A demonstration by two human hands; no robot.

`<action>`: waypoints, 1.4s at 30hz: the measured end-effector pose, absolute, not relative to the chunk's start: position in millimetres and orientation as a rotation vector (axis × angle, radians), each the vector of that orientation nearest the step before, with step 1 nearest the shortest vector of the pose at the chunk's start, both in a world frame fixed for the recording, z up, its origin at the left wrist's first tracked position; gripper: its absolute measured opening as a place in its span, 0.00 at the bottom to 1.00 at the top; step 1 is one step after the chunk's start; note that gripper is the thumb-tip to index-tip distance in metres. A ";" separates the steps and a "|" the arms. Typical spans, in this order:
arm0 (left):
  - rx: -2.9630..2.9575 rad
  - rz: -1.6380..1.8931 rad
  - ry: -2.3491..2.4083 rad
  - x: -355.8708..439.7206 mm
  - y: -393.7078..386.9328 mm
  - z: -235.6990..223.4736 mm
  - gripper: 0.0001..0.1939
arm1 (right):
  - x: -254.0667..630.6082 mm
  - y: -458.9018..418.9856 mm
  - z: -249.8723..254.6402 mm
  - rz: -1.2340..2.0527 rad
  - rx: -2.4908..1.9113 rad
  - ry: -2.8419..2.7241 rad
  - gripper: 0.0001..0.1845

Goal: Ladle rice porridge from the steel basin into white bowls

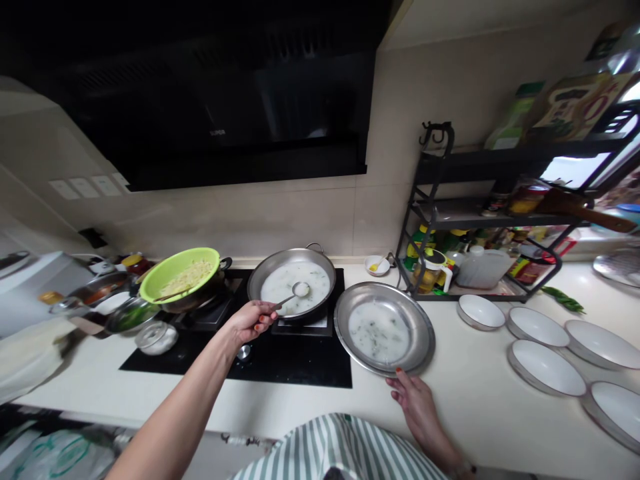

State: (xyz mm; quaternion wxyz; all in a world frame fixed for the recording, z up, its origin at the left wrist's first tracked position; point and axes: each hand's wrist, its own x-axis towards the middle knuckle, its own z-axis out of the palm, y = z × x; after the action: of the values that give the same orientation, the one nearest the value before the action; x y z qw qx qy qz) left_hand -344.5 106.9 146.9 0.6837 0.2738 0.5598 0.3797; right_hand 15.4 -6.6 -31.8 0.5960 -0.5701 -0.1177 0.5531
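Note:
My left hand [254, 320] is closed round the handle of a ladle [301, 289]. The ladle's bowl, filled with white liquid, is over a steel wok [327, 255] on the stove. In the wok lies a milky soup [280, 283] with green bits. To the right, a wide metal basin [426, 333] holds similar white liquid with chopped greens. My right hand [415, 403] grips the basin's near rim, fingertips at the edge.
A green colander [215, 259] of pale shreds rests over a pot at left. A glass jar [157, 338] stands near the black stove [300, 367]. Several white bowls [547, 368] are on the right counter, before a black rack [435, 217] of bottles. A range hood [225, 100] hangs above.

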 end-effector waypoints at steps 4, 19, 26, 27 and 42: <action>0.609 0.840 1.233 -344.7 104.7 148.2 0.08 | 16.1 -7.2 -32.1 1.289 -1.326 -0.311 0.24; 0.594 0.819 1.219 -335.9 101.2 154.4 0.07 | 16.2 -6.7 -35.9 1.284 -1.314 -0.305 0.26; 0.654 0.798 1.190 -327.4 98.4 164.8 0.05 | 17.2 -7.2 -33.9 1.296 -1.338 -0.335 0.23; 0.670 0.795 1.182 -325.7 97.6 167.1 0.05 | 17.1 -7.2 -33.5 1.295 -1.336 -0.334 0.23; 0.846 0.506 1.087 -256.0 92.5 147.9 0.07 | 15.0 -7.5 -30.9 1.283 -1.335 -0.310 0.24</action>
State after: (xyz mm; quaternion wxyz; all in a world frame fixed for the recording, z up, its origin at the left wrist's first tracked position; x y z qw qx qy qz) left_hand -256.0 92.5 147.9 0.7427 0.3862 0.4960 0.2308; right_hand 15.0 -7.5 -30.9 0.5910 -0.5735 -0.1334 0.5513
